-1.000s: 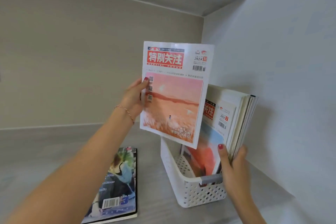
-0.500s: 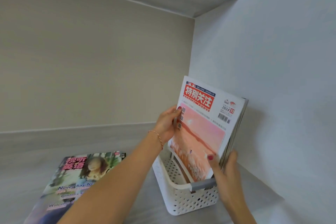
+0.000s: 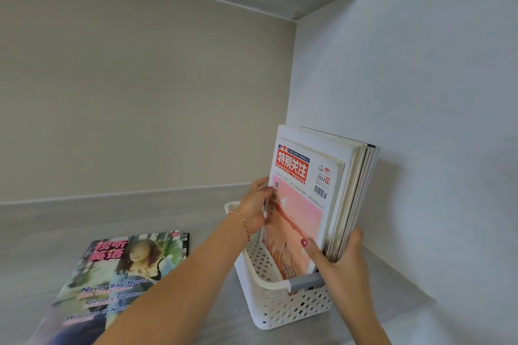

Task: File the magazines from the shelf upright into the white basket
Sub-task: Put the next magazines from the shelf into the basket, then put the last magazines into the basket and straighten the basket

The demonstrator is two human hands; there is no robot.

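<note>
A pink-cover magazine (image 3: 294,221) stands upright in the white basket (image 3: 269,302), its left edge pinched by the left hand (image 3: 253,210) while the right hand (image 3: 343,258) clasps the filed stack (image 3: 353,193) at three o'clock, apparently to stop it toppling; one magazine (image 3: 120,280) lies flat on the shelf (image 3: 42,246) at nine o'clock
</note>
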